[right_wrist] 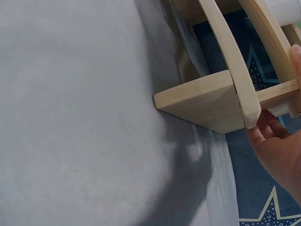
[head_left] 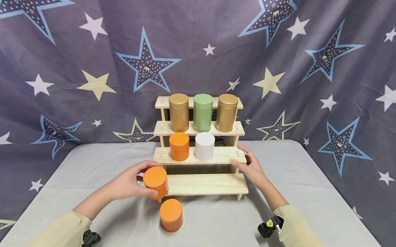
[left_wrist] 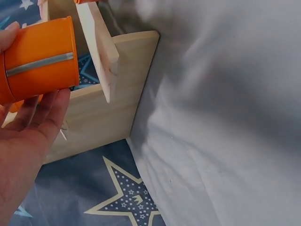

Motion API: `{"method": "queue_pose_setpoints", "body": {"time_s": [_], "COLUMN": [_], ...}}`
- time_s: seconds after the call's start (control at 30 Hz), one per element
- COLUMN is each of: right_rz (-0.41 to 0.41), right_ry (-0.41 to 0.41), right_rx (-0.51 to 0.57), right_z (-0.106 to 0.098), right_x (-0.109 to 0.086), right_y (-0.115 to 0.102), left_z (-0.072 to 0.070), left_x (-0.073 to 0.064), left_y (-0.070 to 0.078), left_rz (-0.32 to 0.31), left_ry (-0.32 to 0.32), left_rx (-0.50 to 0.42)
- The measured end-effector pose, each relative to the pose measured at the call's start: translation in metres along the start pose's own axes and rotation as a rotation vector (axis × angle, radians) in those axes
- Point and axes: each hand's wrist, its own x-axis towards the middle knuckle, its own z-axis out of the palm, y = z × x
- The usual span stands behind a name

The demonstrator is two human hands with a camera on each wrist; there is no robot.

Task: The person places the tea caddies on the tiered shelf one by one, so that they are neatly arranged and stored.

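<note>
My left hand (head_left: 131,182) grips an orange tin (head_left: 155,178) at the left end of the lowest step of a tiered wooden shelf (head_left: 207,184). In the left wrist view, thumb and fingers wrap around this tin (left_wrist: 42,59), which has a pale stripe down its side. Whether its base touches the step cannot be made out. With my right hand (head_left: 251,169) I hold the right end of the second step, thumb on top and fingers around the edge. A second orange tin (head_left: 171,215) stands on the cloth in front of the shelf.
On the second step stand an orange tin (head_left: 179,146) and a white tin (head_left: 204,146). Above them, the third step bears two gold tins (head_left: 179,113) with a green tin (head_left: 203,113) between. A star-patterned curtain (head_left: 193,24) hangs behind the grey-covered table (head_left: 294,193).
</note>
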Motion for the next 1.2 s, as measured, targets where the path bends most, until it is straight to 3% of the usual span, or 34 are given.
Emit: {"method": "queue_pose_setpoints", "body": {"time_s": [0.53, 1.2], "right_rz": [0.003, 0.002], "right_ry": [-0.001, 0.001], "right_rx": [0.02, 0.054], "right_z": [0.001, 0.002], "right_x": [-0.002, -0.001], "right_y": [-0.001, 0.002], "left_z": [0.016, 0.042], "left_x": [0.027, 0.041], "left_y": [0.002, 0.007], "left_rz": [0.045, 0.015], "left_ry": [-0.006, 0.057], "left_rx": [-0.081, -0.135]}}
